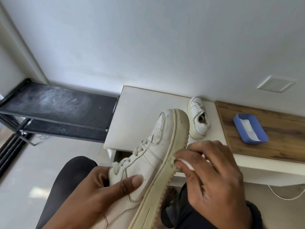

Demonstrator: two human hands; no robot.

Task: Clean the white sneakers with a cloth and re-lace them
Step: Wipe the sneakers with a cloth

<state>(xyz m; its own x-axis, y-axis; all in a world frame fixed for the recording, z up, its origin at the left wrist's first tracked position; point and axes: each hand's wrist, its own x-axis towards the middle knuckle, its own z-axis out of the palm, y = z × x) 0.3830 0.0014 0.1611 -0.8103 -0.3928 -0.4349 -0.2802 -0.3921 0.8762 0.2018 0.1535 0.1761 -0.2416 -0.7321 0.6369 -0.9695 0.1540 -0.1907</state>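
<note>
Left hand [92, 192] grips sneaker [148, 154] tilted on side, thumb across upper. Right hand [212, 177] fingers [181, 164] pinch cloth [186, 164] against sole edge.

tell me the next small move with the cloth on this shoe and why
Probably slide the cloth along the sole toward the toe. The right hand pinches it against the sole's edge mid-shoe, the left hand grips the sneaker steady, and dark scuffs show on the sole near the toe.

left hand [92, 192] holding a white sneaker [148, 156] sideways, right hand [212, 176] pinching a cloth [186, 164] against its sole
</note>
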